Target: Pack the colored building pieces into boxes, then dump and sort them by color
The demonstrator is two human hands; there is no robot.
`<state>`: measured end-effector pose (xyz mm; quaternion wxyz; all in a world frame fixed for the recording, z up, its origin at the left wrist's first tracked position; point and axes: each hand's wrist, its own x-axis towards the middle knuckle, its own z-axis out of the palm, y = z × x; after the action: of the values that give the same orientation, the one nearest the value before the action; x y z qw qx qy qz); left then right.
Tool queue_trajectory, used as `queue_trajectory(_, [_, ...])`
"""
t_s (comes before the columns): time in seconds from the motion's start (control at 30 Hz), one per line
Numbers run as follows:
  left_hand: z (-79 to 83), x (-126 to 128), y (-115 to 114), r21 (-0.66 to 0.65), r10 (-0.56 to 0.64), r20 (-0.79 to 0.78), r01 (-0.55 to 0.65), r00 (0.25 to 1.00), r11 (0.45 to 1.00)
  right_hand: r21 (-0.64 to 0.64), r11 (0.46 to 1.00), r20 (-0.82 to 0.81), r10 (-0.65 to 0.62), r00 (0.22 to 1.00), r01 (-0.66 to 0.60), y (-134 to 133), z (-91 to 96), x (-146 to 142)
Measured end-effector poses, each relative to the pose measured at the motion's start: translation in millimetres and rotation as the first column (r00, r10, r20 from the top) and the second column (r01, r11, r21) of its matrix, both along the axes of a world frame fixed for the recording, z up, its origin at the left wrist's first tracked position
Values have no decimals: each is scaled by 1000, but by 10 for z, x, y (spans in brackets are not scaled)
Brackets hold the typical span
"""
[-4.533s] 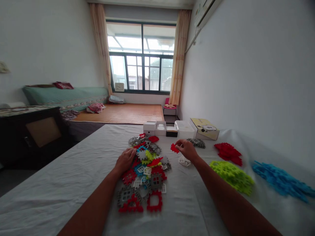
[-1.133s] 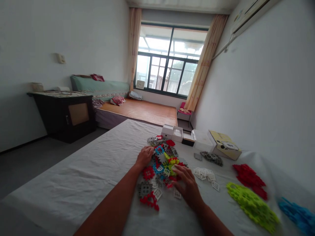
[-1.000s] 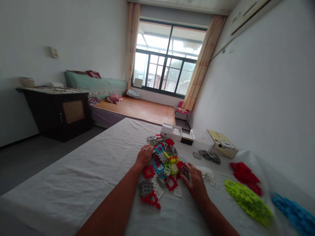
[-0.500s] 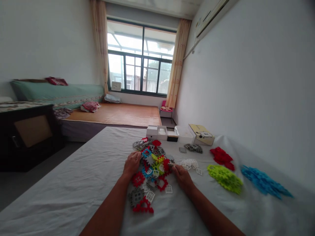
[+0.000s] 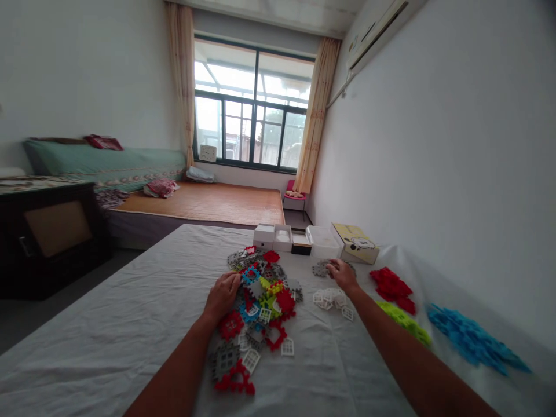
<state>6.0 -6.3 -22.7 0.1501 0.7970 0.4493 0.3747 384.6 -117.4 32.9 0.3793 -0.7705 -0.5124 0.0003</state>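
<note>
On the cloth lies a mixed pile of interlocking plastic building pieces, red, grey, blue, lime and white. My left hand rests against the left side of this pile, fingers loosely extended and touching its edge. Farther right, my right hand is over the small grey heap, its fingers pinched on a grey building piece that they mostly cover. Just below that hand are white window-shaped pieces. A red heap lies beyond the right wrist, and my right forearm partly hides the lime heap.
A blue heap lies at the far right. Along the back edge stand small white boxes, a clear plastic container and a yellow cartoon box. A bed and a dark cabinet are beyond the table.
My right hand has moved from the right side of the mixed pile, up and right to the grey heap. My left hand stays beside the mixed pile. The view has shifted slightly.
</note>
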Motion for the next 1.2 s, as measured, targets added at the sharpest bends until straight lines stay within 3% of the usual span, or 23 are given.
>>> queue_trajectory(0.13, [-6,-29,14,5,-8,17,7,1000,1000,-161,987,180,41,983,-12,200,35,126])
queue_trajectory(0.3, [9,-64,38,-30,-4,30,5,1000,1000,-334,915,296,328,897,-225,161,-93,28])
queue_trajectory(0.37, [30,-76,39,-39,1,42,0,999,999,-370,894,305,374,876,-252,153,-111,17])
queue_trajectory(0.5, [69,-89,30,-51,32,55,-29,998,998,-346,892,298,398,868,-291,206,-114,-140])
queue_trajectory(0.63, [77,-81,30,-74,67,36,-64,997,995,-332,830,244,534,809,-447,209,-229,-590])
queue_trajectory(0.73, [80,-63,32,-88,87,-5,-87,996,992,-329,824,229,544,807,-461,132,-349,-841])
queue_trajectory(0.97, [114,11,-7,-84,138,-31,-140,990,987,-273,860,265,497,826,-430,26,-412,-867])
queue_trajectory(1.2, [110,68,-83,-90,163,-19,-164,986,982,-259,863,308,499,810,-433,45,-535,-877])
